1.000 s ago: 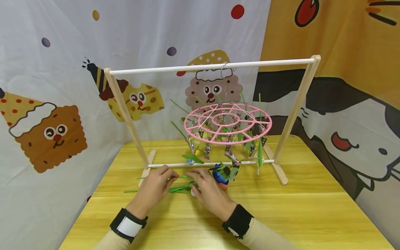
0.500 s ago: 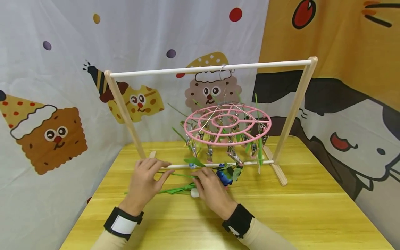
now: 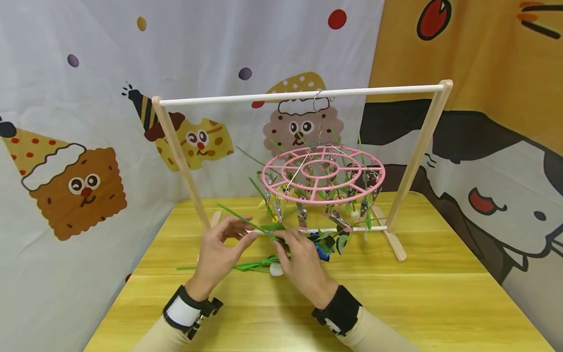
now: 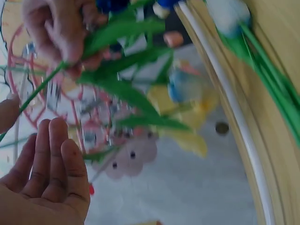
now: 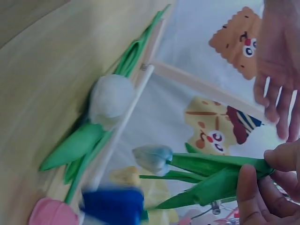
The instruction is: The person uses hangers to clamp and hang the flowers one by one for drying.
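My right hand point(image 3: 303, 264) pinches the green stem and leaf bases of a pale blue and white tulip point(image 5: 152, 159). The leaves point(image 5: 206, 183) fan out beyond the fingertips. Its stem point(image 3: 237, 215) slants up to the left, past my left hand point(image 3: 220, 256). In the left wrist view, the left fingers point(image 4: 51, 159) are straight and apart from the stem. The left thumb lies close to the stem; whether they touch is unclear. A white tulip point(image 3: 276, 269) with a bundle of green stems point(image 3: 255, 264) lies on the table below both hands.
A pink round clip hanger point(image 3: 323, 176) hangs from a white rod point(image 3: 242, 99) on a wooden stand point(image 3: 420, 151). Several metal clips hold stems and flowers there. A blue rose point(image 3: 323, 253) sits right of my right hand. A pink blossom point(image 5: 54, 213) lies near the white tulip.
The stem between my hands has risen, and its free end now tilts upward to the left. My left hand slid left along it, then came up with the fingers spread.
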A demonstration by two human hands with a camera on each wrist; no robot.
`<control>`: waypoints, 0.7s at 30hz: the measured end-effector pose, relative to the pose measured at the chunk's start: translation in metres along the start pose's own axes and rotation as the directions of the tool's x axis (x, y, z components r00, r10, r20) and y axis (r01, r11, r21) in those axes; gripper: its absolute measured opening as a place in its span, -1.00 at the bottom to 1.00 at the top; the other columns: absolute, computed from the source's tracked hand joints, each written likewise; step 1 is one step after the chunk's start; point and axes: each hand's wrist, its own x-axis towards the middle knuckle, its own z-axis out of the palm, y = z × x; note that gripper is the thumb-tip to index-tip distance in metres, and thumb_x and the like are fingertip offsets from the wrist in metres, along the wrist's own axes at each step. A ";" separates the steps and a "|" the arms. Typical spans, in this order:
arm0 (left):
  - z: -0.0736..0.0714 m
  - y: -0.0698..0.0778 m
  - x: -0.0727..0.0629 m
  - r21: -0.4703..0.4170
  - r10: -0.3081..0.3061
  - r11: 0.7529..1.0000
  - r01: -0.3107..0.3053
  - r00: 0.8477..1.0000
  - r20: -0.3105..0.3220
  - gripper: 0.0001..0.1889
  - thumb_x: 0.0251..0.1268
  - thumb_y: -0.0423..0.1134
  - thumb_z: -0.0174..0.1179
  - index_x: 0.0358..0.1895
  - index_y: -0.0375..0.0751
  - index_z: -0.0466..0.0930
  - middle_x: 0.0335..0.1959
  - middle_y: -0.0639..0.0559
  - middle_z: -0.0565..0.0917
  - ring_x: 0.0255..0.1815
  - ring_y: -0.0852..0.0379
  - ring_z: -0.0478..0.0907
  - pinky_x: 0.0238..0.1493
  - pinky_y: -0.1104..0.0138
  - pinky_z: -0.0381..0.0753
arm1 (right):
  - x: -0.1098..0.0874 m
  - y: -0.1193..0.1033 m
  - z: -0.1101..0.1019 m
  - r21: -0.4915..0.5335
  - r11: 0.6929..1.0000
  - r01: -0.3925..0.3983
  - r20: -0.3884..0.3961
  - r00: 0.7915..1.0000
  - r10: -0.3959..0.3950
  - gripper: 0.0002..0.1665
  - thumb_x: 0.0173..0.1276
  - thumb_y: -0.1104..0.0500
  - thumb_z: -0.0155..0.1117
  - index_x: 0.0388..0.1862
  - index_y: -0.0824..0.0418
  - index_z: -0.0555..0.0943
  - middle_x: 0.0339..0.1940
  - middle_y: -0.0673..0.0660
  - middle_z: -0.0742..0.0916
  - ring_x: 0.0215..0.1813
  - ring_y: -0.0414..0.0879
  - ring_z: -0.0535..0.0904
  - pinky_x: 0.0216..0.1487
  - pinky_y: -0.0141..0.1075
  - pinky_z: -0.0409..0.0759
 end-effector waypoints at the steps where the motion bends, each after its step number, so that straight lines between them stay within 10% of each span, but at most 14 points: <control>1: 0.005 0.001 0.000 -0.014 0.006 1.000 -0.005 1.000 0.022 -0.72 0.48 -0.44 0.61 0.16 -0.21 0.85 0.02 -0.08 0.93 -0.11 0.23 0.87 -0.06 0.40 0.89 | 0.001 -0.001 -0.001 0.009 1.000 0.002 -0.008 1.000 -0.002 -0.70 0.60 0.36 0.59 0.23 0.30 0.79 -0.11 0.16 0.85 -0.25 -0.14 0.77 -0.25 -0.38 0.79; 21: 0.043 0.037 0.016 0.091 0.249 0.962 -0.256 0.965 0.084 -0.85 0.48 -0.46 0.59 -0.03 -0.17 0.90 -0.13 -0.01 0.94 -0.13 0.09 0.92 -0.02 0.36 0.91 | -0.002 -0.025 -0.062 0.071 0.992 0.106 -0.103 0.990 -0.098 -0.56 0.41 0.45 0.69 0.23 0.32 0.81 0.01 0.22 0.91 -0.09 -0.04 0.93 0.03 -0.43 0.89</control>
